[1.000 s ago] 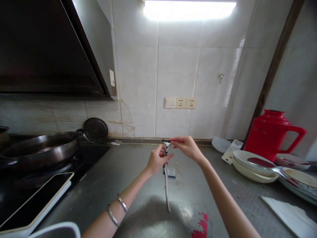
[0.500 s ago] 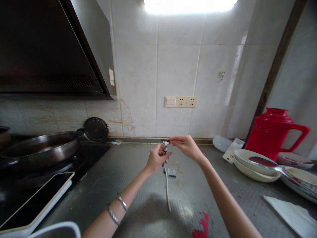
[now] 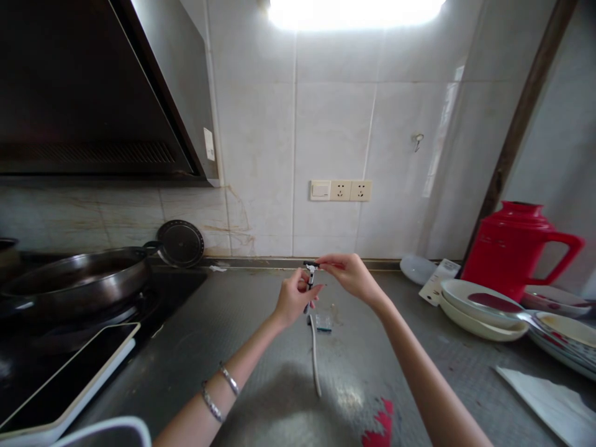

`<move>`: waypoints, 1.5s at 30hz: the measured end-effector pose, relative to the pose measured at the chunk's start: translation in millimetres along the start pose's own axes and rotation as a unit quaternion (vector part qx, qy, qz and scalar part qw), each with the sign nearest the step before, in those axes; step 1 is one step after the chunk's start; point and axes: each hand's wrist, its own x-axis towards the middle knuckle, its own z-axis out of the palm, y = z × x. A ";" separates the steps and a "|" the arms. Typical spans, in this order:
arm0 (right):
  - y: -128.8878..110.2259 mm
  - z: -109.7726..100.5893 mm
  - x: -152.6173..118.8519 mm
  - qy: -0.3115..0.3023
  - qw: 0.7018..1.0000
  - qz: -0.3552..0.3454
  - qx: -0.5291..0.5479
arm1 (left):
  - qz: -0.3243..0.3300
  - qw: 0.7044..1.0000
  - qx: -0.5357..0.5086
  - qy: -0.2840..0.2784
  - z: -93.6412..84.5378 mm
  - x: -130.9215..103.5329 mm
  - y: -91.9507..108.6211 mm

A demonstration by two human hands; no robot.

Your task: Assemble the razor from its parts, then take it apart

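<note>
Left fingers (image 3: 295, 280) closed on razor (image 3: 310, 279) | right fingers (image 3: 331, 262) pinching its head (image 3: 311, 264) | counter (image 3: 200, 335) meets stove (image 3: 174, 287) edge

Left hand (image 3: 294, 299) grips slim black-and-silver razor (image 3: 311, 278) upright; right hand (image 3: 350, 277) pinches its head, far centre of grey metal counter (image 3: 251, 354).

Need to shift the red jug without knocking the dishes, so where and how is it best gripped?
I'd take the side handle of the red jug, coming from the right and slightly above: its loop juts out that way, the jug stands upright, and dishes crowd its front.
</note>
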 end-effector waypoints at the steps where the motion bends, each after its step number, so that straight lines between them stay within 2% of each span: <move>1: -1.0 -0.1 -0.3 0.001 1.000 -0.004 -0.010 | -0.001 1.000 0.001 0.000 0.1 -0.1 0.4; 8: -2.5 0.1 -1.2 -0.004 0.999 -0.025 -0.039 | -0.001 1.000 -0.002 -0.001 1.1 -0.8 1.1; 15: 0.0 -1.2 -1.4 -0.006 0.998 -0.035 -0.043 | -0.029 0.999 -0.019 -0.022 2.0 -1.2 2.7; 22: -3.8 -0.3 -2.3 -0.012 0.997 -0.056 -0.055 | -0.045 0.999 -0.011 -0.009 3.3 -0.4 2.2; 36: -3.5 0.0 -2.2 -0.005 0.998 -0.046 -0.052 | -0.017 0.999 0.033 0.003 1.1 0.3 3.2; 41: -3.7 -0.3 -1.5 0.009 0.999 -0.025 -0.027 | -0.001 1.000 -0.004 0.008 -2.1 0.7 6.9; 45: -4.4 -5.3 -1.5 -0.013 1.000 -0.003 -0.001 | -0.007 0.999 -0.038 0.012 -3.6 3.6 7.3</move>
